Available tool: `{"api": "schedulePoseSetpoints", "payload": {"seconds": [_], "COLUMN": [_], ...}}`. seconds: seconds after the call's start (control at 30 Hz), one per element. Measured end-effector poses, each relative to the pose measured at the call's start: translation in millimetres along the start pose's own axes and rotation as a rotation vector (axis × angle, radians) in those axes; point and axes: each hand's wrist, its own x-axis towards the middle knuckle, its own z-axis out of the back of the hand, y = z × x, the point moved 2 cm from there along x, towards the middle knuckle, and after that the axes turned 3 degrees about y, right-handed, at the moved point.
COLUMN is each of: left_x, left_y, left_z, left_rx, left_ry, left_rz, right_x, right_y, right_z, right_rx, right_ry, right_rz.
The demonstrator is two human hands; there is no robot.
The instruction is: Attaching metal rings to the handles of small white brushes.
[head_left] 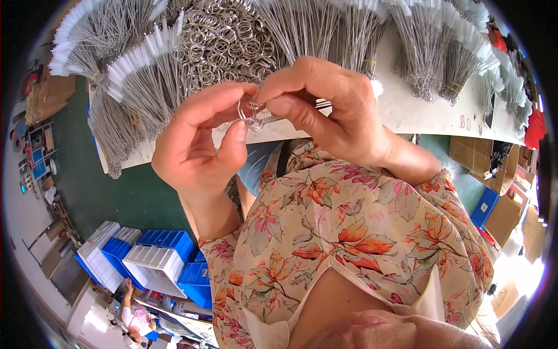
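My left hand (200,131) pinches a shiny split key ring (240,110) between thumb and forefinger, with the other fingers curled behind. From the right, my right hand (331,107) meets it, thumb and forefinger closed around thin twisted-wire brush stems (272,120). The looped ends of the stems sit at the ring, some apparently threaded on it; the exact number is hard to make out. My right fingers cover much of the stems. Just beyond the hands lies a heap of loose metal rings (226,43) on the white table (436,119).
Bundles of white-bristled wire brushes (142,75) flank the rings on the left, with more brush bundles (418,52) to the right. Blue and white plastic crates (152,260) stand on the green floor at lower left, near another person (138,317). Cardboard boxes (469,154) are at right.
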Motion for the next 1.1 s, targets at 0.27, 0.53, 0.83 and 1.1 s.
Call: {"api": "schedulePoseSetpoints", "payload": {"seconds": [0.27, 0.53, 0.83, 1.1], "left_x": [3, -7, 44, 39], "left_y": [-1, 21, 74, 98], "left_z": [4, 4, 91, 112], "left_rx": [0.063, 0.032, 0.999, 1.18], "left_ry": [0.049, 0.043, -0.153, -0.062], "left_rz": [0.013, 0.149, 0.34, 0.51], "right_x": [-1, -13, -85, -14], "right_y": [-1, -17, -93, -83], "right_z": [-1, -3, -31, 30], "right_rx": [0.004, -0.02, -0.697, -0.628], "right_ry": [-0.028, 0.079, 0.383, -0.002], "right_rz": [0.003, -0.199, 0.125, 0.114]}}
